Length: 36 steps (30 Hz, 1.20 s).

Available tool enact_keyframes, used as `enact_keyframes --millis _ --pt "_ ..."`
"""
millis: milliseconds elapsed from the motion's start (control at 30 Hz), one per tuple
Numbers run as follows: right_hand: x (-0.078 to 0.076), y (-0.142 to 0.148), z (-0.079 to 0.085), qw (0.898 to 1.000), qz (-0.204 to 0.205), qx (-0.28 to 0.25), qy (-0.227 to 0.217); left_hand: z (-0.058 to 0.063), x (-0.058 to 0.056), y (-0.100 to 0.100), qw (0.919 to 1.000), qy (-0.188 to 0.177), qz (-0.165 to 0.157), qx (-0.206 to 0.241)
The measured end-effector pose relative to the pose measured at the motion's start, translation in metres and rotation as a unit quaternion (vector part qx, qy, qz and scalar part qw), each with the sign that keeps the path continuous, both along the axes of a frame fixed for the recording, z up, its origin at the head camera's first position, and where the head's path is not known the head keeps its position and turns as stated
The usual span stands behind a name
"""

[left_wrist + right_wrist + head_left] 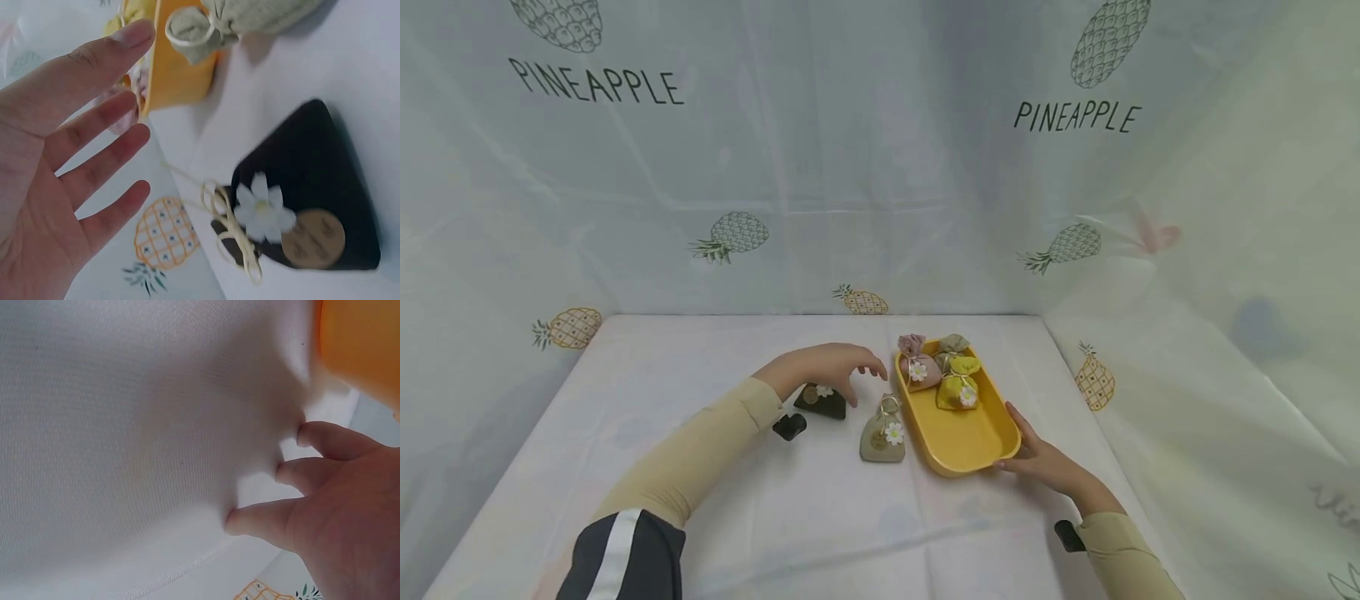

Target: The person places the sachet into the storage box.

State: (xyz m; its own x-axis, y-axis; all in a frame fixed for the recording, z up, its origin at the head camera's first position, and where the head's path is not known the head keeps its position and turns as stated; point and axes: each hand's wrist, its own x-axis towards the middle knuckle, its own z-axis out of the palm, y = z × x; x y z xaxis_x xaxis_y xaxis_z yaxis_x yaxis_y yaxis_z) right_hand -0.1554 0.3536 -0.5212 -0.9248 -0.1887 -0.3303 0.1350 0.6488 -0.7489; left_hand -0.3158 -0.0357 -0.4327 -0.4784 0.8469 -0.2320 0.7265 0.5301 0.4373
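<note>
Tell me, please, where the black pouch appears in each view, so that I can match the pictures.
Head: the black pouch lies below and slightly left of centre, partly covered by the left hand.
Left wrist: at lower right.
Right wrist: not in it.
Shared landmark: yellow tray, right of centre, top, and upper right corner, respectively.

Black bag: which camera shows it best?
Left wrist view: the black bag is large, its flower and tag clear. The head view shows it small, partly behind the left hand; right wrist, not at all.
</note>
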Motion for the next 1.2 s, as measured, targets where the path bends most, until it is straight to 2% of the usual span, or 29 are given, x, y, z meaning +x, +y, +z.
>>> enact_keyframes --millis 200,400,567,733,1000,1200 --pt "-0.001 -0.002 0.001 1.000 -0.004 0.006 -0.003 0.001 -0.001 -0.022 0.9996 0.009 0.019 -0.018" --pt "0.001 -0.003 0.004 1.000 -0.004 0.004 -0.003 -0.013 -0.007 -0.043 0.9980 0.002 0.047 -0.041" --pt "0.001 -0.005 0.004 1.000 -0.002 0.001 -0.002 -0.023 -0.014 -0.056 0.9978 0.007 0.040 -0.052" --pt "0.001 -0.005 0.004 1.000 0.001 0.001 0.004 -0.030 -0.017 -0.059 0.9965 -0.012 0.046 -0.068" --pt "0.002 -0.006 0.005 1.000 0.005 0.003 0.004 -0.040 -0.019 -0.056 0.9912 -0.067 0.088 -0.072" --pt "0.001 -0.006 0.005 1.000 0.001 0.006 0.002 -0.047 -0.022 -0.054 0.9906 -0.071 0.095 -0.068"
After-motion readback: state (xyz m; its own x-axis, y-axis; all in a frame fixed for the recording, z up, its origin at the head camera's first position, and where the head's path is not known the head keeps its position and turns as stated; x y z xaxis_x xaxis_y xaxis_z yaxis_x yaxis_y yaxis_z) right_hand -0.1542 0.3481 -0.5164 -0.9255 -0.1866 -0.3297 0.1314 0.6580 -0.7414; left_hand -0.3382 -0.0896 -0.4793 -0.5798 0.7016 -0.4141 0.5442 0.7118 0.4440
